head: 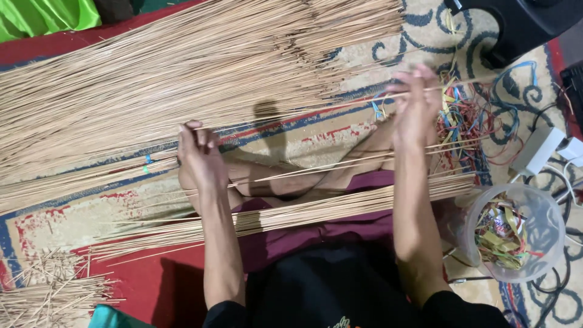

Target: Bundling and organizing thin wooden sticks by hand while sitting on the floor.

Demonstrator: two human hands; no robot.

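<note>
Two forearms rise from the bottom edge, nearest the camera, over a black shirt (331,285) and maroon cloth (340,234) across folded legs. The left hand (199,155) is closed, fingers curled around the end of a thin stick (303,170) that slants up to the right. The right hand (416,109) is also closed, pinching another thin stick (364,97) near the fingertips; that stick runs leftward into the shadow on the rug. A flat bundle of sticks (316,209) lies across the lap, passing under both forearms. Beyond the hands a large pile of sticks (182,67) fans across the patterned rug (316,136), too many to count. A small heap of short offcuts (42,288) sits at the lower left. To the right lies a tangle of coloured bands (470,115), and below it one clear plastic tub (516,234) holding more bands. One white power strip (537,149) with cables sits near the right edge, a black plastic piece (516,27) at the top right, and green cloth (45,15) at the top left.
</note>
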